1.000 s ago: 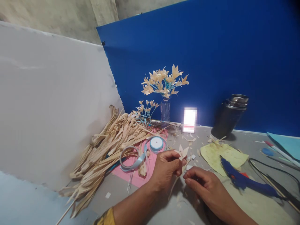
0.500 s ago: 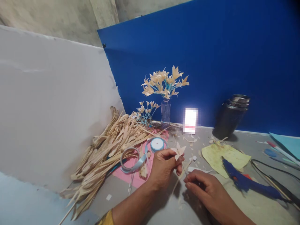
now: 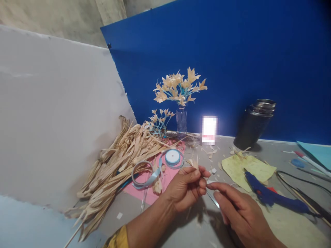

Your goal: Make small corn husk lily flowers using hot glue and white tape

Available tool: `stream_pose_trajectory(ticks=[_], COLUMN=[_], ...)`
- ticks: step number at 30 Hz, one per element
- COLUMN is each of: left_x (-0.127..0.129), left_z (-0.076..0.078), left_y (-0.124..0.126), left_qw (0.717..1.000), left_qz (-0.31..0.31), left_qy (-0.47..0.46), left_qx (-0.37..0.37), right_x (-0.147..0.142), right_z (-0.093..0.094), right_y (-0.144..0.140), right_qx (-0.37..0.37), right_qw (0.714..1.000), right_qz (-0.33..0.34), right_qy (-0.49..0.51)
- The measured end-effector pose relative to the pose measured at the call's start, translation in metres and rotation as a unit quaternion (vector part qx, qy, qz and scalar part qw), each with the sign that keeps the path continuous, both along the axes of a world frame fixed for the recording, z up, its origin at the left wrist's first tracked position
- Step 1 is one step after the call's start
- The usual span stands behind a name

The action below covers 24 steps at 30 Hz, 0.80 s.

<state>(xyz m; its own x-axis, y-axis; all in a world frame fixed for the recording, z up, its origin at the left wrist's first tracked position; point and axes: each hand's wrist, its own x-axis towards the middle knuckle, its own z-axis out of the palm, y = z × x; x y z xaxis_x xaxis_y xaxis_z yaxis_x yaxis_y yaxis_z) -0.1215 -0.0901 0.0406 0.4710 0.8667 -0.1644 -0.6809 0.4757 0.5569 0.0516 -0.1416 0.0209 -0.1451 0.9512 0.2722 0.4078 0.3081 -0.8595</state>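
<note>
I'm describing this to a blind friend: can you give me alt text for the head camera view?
A person's left hand pinches a small pale husk flower while the right hand holds a thin strip against it, above a grey table. Dried corn husks, blue ribbon, a blue glue gun and a vase of husk flowers surround them.

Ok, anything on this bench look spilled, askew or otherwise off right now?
Mostly litter: pale husk scraps lie strewn over the grey table, and the ribbon spool has uncoiled into a loose loop. The glue gun lies on its side. Nothing looks broken.
</note>
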Motion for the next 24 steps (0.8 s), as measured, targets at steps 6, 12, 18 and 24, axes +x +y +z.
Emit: stream_pose_trajectory(ticks=[6, 12, 18, 24], left_x=[-0.0007, -0.0015, -0.0014, -0.0010], left_z=[-0.0041, -0.0067, -0.0103, -0.0089], left_y=[0.0009, 0.0022, 0.0011, 0.0008], left_qw=[1.000, 1.000, 1.000, 1.000], left_qz=[0.003, -0.005, -0.010, -0.011], left_qy=[-0.015, -0.025, -0.020, -0.025], left_qx=[0.003, 0.003, 0.005, 0.000], right_x=[-0.0046, -0.0051, -0.0045, -0.0056], right_z=[0.0101, 0.0109, 0.0111, 0.0091], right_y=[-0.0012, -0.0010, -0.0014, -0.0003], right_qx=[0.015, 0.038, 0.060, 0.071], right_qw=[1.000, 0.999, 0.998, 0.997], right_qz=[0.010, 0.009, 0.015, 0.014], right_qy=[0.003, -0.004, 0.004, 0.003])
